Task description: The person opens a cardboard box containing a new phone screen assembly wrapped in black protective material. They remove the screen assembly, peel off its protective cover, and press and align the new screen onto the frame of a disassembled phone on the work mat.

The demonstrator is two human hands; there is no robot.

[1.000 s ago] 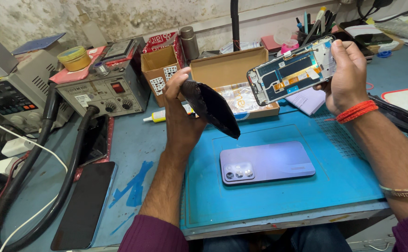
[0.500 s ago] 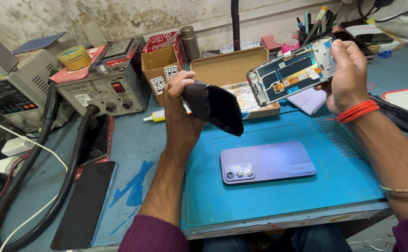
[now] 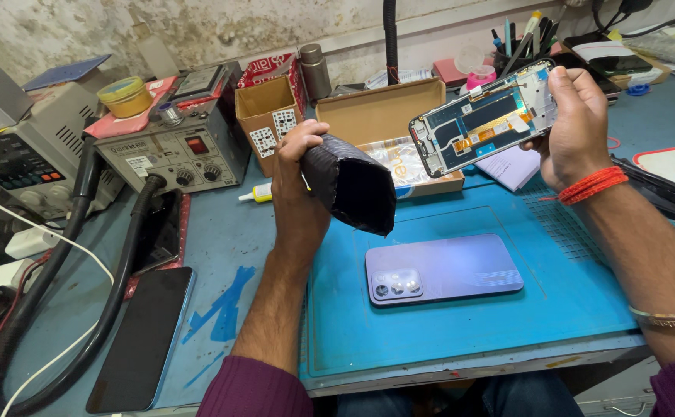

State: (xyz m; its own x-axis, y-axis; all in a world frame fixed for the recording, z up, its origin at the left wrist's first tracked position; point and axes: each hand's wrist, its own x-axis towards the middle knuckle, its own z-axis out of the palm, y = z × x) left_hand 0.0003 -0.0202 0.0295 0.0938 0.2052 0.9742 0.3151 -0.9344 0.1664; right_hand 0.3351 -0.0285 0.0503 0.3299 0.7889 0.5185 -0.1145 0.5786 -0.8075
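Here, left hand [image 3: 300, 166] gripping black pouch [image 3: 350, 184], contents hidden, right hand [image 3: 577, 123] clasping opened phone frame [image 3: 482, 120]

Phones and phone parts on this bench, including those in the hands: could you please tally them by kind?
Open phone frames with exposed boards: 1, in the right hand
Lilac phones lying face down: 1
Dark phones or screens lying flat: 2
Total: 4

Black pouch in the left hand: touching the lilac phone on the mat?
Apart. Head view: the black pouch is held up by the left hand, with bare blue mat showing between it and the lilac phone.
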